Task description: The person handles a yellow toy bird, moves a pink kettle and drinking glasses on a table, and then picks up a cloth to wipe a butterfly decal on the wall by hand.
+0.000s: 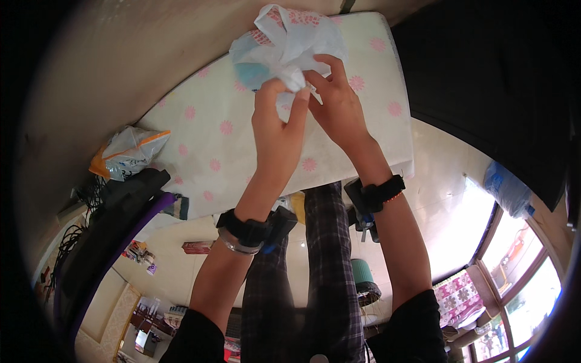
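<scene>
A white translucent plastic bag (pixel 313 38) with red print lies on a table covered in pale cloth with pink flowers (pixel 227 127). Something light blue shows through the bag's left side. My left hand (pixel 279 122) pinches the bag's twisted, knotted part between thumb and fingers. Close against it on the right, my right hand (pixel 338 100) has its thumb and a finger at the same knot, with other fingers bent over the bag. Its fingertips are partly hidden, so its hold is unclear. Both wrists wear black straps with small devices.
A clear and orange plastic packet (pixel 131 152) lies at the table's left edge, beside a black and purple object (pixel 118 227) and black cables. A wall borders the far side. A large dark surface (pixel 481 90) stands at the right. On the floor below is a green container (pixel 362 272).
</scene>
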A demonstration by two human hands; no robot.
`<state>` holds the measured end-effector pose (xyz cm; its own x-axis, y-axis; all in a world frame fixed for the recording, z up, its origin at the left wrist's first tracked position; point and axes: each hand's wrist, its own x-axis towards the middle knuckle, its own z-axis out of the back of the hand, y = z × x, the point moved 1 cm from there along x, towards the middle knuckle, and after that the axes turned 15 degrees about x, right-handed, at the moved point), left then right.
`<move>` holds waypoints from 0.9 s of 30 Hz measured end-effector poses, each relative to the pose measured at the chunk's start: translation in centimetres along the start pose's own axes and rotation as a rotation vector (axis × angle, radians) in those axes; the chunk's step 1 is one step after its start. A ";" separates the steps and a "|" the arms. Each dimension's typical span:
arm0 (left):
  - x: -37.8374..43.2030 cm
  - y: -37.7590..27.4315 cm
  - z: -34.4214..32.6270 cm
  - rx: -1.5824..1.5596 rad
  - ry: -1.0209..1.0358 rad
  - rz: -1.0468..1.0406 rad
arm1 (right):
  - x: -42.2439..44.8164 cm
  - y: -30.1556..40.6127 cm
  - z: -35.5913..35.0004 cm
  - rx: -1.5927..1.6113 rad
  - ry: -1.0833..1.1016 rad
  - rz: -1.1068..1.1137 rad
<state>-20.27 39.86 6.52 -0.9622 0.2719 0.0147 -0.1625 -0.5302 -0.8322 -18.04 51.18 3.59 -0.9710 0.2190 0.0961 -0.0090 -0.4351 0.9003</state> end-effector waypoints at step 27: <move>-21.9 2.4 13.6 0.243 0.167 -0.256 | -21.4 14.1 -2.9 0.740 0.000 -0.264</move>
<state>-2.56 21.66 11.72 -0.8382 0.5366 0.0978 -0.4592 -0.5975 -0.6573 1.95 37.86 12.97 -0.9589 0.2338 -0.1605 -0.0781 0.3263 0.9420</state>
